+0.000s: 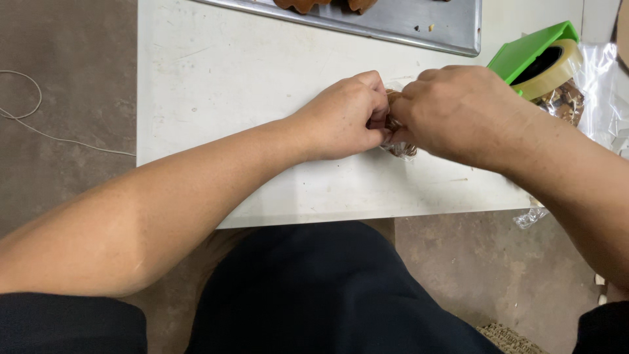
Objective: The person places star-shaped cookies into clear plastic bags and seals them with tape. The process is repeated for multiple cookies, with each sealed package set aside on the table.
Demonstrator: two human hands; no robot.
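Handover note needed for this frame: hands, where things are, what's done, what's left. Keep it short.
Left hand: closed on the small clear packet of brown pieces, at the table's middle.
Right hand: closed on the same packet from the other side; both hands cover most of it.
Green tape dispenser: right of the hands, untouched.
Clear bags: at the table's right edge, with brown contents.
Metal tray: at the far edge, brown baked pieces on it.
Done: packet filled, in hand.
Left: cannot tell whether it is sealed; no tape visible on it.

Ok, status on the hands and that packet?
Left hand and right hand both pinching the clear packet of brown pieces. Packet on white table. Green tape dispenser close right; nothing blocking.
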